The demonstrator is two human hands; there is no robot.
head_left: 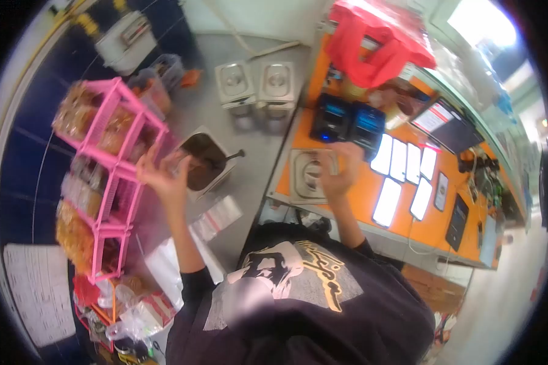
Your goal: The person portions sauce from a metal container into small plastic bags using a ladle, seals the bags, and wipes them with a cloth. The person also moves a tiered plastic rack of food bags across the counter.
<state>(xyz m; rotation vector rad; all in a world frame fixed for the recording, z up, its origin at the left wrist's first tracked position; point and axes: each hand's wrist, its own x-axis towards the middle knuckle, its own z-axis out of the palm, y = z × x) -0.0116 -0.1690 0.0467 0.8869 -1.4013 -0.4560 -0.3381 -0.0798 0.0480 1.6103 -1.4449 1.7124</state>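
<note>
My left hand (172, 173) hovers at the left rim of an uncovered steel container (204, 161) with dark contents, thumb and fingers apart. From the container's right side sticks out a dark handle (235, 156). My right hand (342, 171), blurred, is beside a steel lid (303, 176) at the orange counter's left edge. Its thumb and fingers look apart, with nothing visible between them. Whether the right hand touches the lid's edge is not clear.
Left stands a pink rack (102, 159) of bagged food. Two lidded steel containers (236, 84) sit farther back on the grey worktop (259, 146). On the orange counter (362, 204) lie several lit phones (386, 202), two dark devices (366, 125) and a red cloth (371, 55).
</note>
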